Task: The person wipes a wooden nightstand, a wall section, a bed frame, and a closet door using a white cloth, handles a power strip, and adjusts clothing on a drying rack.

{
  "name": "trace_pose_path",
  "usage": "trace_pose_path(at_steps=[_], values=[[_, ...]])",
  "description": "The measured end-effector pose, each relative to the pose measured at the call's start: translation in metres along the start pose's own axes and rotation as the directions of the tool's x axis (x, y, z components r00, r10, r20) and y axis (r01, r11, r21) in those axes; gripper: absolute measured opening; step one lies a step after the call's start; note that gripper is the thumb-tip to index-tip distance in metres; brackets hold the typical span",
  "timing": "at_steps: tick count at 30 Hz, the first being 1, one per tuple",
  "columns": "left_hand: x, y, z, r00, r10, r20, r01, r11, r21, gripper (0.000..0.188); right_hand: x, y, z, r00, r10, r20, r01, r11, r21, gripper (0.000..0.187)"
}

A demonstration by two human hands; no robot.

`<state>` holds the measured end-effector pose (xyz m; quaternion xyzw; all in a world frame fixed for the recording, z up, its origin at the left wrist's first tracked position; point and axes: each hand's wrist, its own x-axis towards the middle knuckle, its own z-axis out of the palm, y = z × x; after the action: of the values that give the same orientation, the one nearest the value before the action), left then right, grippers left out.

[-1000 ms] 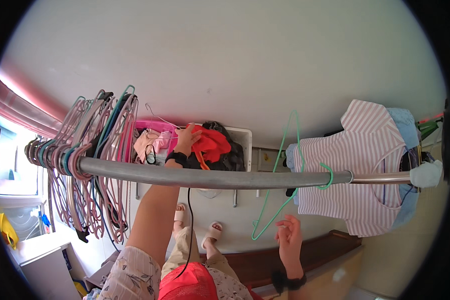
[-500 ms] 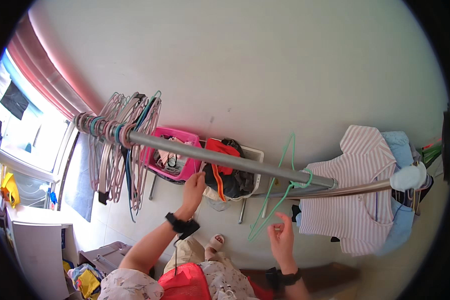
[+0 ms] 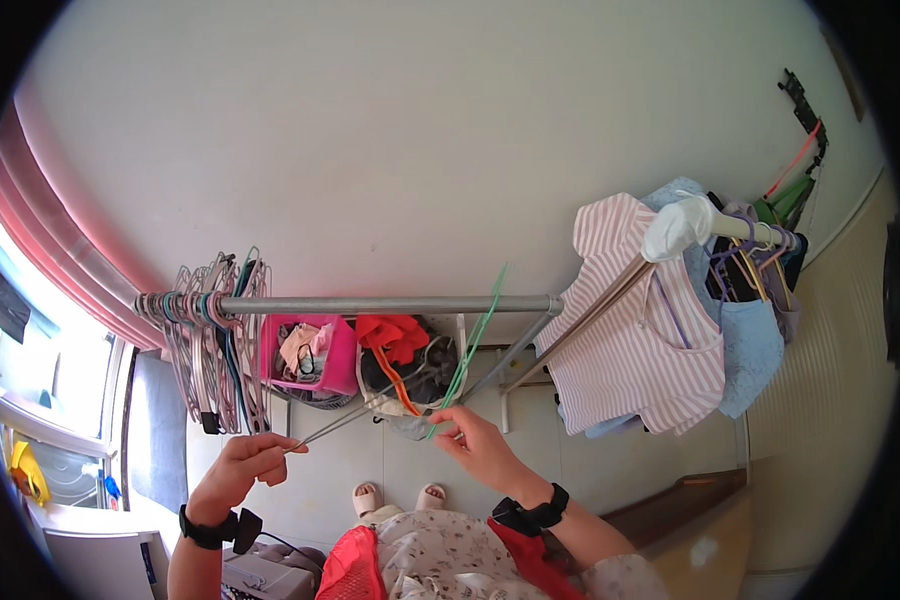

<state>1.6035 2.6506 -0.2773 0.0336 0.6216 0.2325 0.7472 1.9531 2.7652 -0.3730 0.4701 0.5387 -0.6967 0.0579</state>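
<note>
Two hands meet thin hangers below a grey clothes rail.

Above the left hand (image 3: 242, 462) hangs a bunch of empty hangers (image 3: 210, 345) on the rail (image 3: 390, 304); its fingers pinch the end of a thin grey wire hanger (image 3: 355, 421), whose far part is lost against the laundry. Up and to its right sit a pink basket (image 3: 315, 350) and a white basket (image 3: 410, 375), partly hidden. The right hand (image 3: 475, 442) grips the lower end of a green hanger (image 3: 475, 335). Farther right a striped shirt (image 3: 635, 320) hangs, covering the garments behind it.
</note>
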Motion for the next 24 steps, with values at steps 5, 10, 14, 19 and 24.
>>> trace_pose_path(at_steps=[5, 10, 14, 19, 24], values=[[0.024, 0.003, 0.019, 0.992, 0.122, 0.043, -0.123, 0.992, 0.02, 0.031, 0.026, -0.017, 0.012, 0.995, -0.074, 0.066, 0.069, 0.995, 0.071, 0.031], [0.13, -0.043, 0.061, 0.911, 0.276, 0.307, -0.319, 0.943, 0.097, 0.032, 0.057, 0.013, 0.015, 0.998, -0.057, -0.012, 0.058, 0.994, 0.089, 0.041], [0.199, -0.07, 0.1, 0.889, 0.225, 0.398, -0.285, 0.954, 0.098, 0.033, 0.071, 0.058, 0.003, 0.994, 0.052, -0.092, -0.046, 0.997, 0.063, 0.052], [0.229, -0.051, 0.156, 0.735, 0.339, 0.587, -0.586, 0.752, 0.301, 0.049, 0.052, 0.056, -0.059, 0.935, 0.189, -0.3, -0.193, 0.981, 0.019, 0.051], [0.248, -0.009, 0.181, 0.58, 0.581, 0.571, -0.814, 0.391, 0.428, 0.048, -0.083, 0.113, -0.153, 0.779, 0.313, -0.543, -0.371, 0.929, 0.003, 0.052]])
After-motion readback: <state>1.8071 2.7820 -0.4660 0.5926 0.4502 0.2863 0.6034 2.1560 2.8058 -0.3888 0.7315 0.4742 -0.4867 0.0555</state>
